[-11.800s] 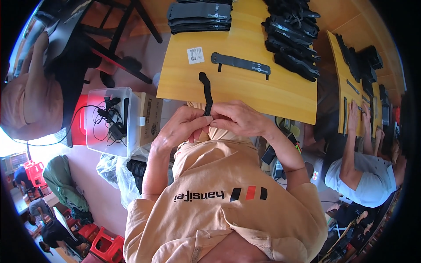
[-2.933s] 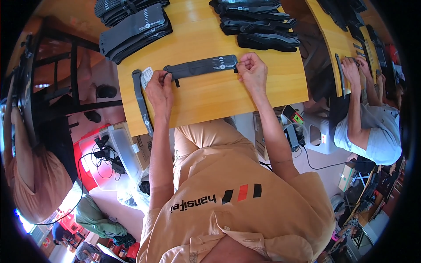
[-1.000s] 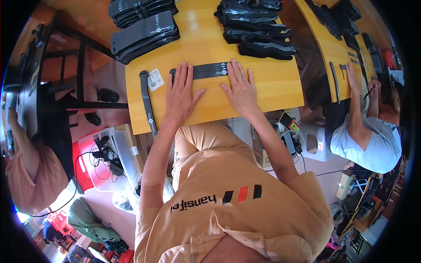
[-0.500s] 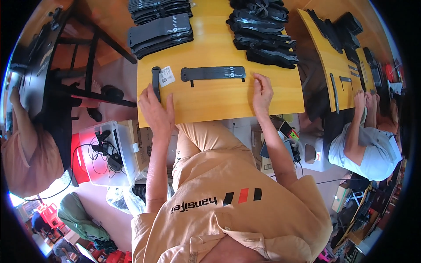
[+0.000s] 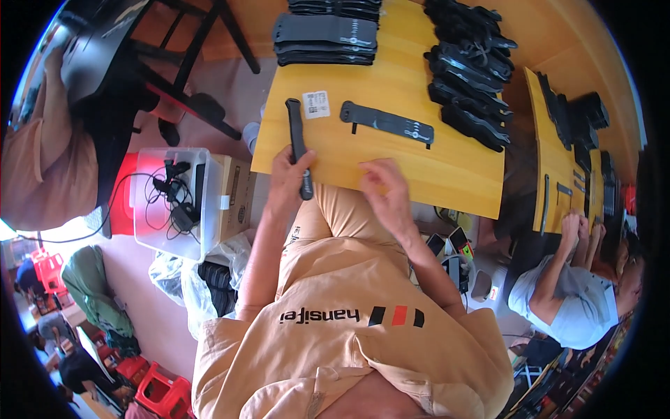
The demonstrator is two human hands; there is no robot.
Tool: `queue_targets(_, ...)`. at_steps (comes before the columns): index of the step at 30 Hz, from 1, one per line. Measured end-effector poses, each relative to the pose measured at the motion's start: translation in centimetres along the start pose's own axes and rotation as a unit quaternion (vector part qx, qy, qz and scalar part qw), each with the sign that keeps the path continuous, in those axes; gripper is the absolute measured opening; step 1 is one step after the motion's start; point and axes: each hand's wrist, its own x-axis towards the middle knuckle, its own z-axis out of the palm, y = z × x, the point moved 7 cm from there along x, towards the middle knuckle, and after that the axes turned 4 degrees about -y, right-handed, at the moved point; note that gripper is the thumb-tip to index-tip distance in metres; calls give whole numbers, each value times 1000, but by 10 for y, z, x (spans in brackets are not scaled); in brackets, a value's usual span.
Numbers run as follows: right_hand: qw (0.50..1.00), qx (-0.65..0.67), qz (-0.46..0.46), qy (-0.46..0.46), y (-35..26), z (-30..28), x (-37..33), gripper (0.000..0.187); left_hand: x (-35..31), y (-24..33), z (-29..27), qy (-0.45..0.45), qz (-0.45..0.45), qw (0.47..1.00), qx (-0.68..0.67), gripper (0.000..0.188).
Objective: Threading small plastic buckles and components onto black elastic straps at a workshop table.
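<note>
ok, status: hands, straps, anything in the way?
Left hand gripping narrow black strap. Right hand blurred, apparently empty. Wide dark strap lying on table, nothing covering it.

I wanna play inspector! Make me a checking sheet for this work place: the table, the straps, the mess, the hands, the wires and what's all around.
Surface: yellow wooden table, with a white label on it.
Job's things: narrow black strap, its near end past the table edge; wide dark grey strap lying flat; flat strap stack far left; black strap pile far right.
Clutter: clear plastic bin beside a cardboard box, left of the table.
Hands: left hand grips the narrow strap; right hand is blurred, nothing seen in it.
Cables: tangled black cables in the bin; one trails out leftward.
Surroundings: red stool lower left; co-worker at right.
</note>
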Motion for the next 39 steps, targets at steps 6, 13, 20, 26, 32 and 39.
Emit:
queue_targets(6, 986, -107, -112, -60, -38, 46, -6, 43, -20, -1, 30, -22, -19, 995, -93, 21)
queue_targets(13, 995, -4, -96, 29, -31, 30, -8, 33, -44, 10, 52, -166, -98, 950, -247, 22)
queue_targets(20, 997, 10, -71, 9, -24, 21, -9, 23, -49, 3, 46, -141, -68, 957, -246, 23)
queue_targets(26, 997, -26, -69, 2, -25, 13, -8, 15, -51, 2, 47, -117, -79, 963, -228, 26)
queue_targets(32, 998, -25, -60, -17, -24, 8, -5, 13, -55, 5, 53, -113, -77, 964, -227, 26)
queue_targets(39, 996, 74, 17, -43, -19, 2, -3, 13, -56, 2, 56, -135, -109, 948, -266, 25)
